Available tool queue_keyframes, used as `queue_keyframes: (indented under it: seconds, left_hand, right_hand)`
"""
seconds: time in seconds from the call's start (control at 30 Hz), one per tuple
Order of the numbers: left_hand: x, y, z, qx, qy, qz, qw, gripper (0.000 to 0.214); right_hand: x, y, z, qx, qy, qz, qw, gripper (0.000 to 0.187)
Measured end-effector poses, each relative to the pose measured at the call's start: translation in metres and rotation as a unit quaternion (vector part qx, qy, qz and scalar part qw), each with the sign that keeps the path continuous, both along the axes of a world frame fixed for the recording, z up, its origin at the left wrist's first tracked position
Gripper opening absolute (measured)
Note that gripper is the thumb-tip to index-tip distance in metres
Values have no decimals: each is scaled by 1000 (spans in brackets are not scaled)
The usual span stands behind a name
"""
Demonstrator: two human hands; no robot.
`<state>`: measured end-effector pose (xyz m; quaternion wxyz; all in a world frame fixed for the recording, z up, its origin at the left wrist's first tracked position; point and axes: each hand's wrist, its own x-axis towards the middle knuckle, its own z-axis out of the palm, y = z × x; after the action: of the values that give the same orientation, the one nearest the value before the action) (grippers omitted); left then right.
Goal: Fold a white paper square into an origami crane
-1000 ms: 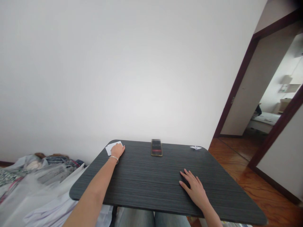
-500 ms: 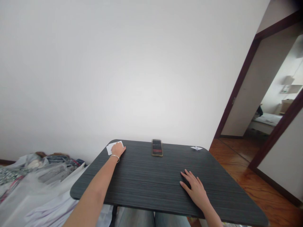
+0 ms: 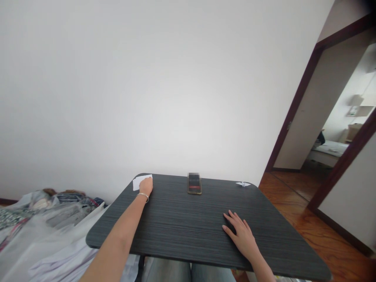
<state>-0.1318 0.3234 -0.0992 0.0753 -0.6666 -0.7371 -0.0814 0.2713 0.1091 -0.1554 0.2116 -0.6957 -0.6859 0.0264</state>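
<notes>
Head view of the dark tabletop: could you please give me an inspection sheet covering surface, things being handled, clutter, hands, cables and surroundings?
Surface: dark, streaked tabletop with rounded corners, its far edge by the white wall.
Things being handled: white paper near the far-left corner, partly covered by the left hand.
Clutter: phone-like device near the far edge; folded white paper figure near the far-right corner.
Hands: left on the paper, grip unclear; right hand spread on the tabletop, holding nothing.
Cables: nothing seen.
Surroundings: fabric heap at left; dark door frame and wooden floor at right.
</notes>
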Motion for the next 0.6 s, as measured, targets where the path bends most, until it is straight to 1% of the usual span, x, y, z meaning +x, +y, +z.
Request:
queue_keyframes:
  seconds: [0.1, 0.17, 0.3, 0.4, 0.47, 0.53, 0.6]
  left_hand:
    - [-3, -6, 2, 19, -8, 12, 1000, 32]
    - [-6, -12, 6, 33, -15, 16, 999, 32]
    - [-10, -26, 24, 71, -26, -5, 997, 31]
    - [-3, -40, 41, 90, -35, -58, 994, 23]
    - [9, -50, 49, 88, -43, -108, 989, 23]
    - [25, -64, 53, 77, -52, -157, 983, 24]
    - [43, -81, 51, 55, -62, -196, 977, 25]
  right_hand:
    - [0, 0, 0, 8, -3, 3, 1000, 45]
    - [0, -1, 0, 10, -7, 4, 1000, 45]
    - [1, -1, 0, 5, -9, 0, 1000, 45]
    - [1, -1, -1, 3, -4, 2, 1000, 45]
    - [2, -2, -1, 4, 1, 3, 1000, 45]
    - [3, -2, -2, 4, 6, 5, 1000, 46]
    - [4, -3, -1, 3, 10, 5, 1000, 46]
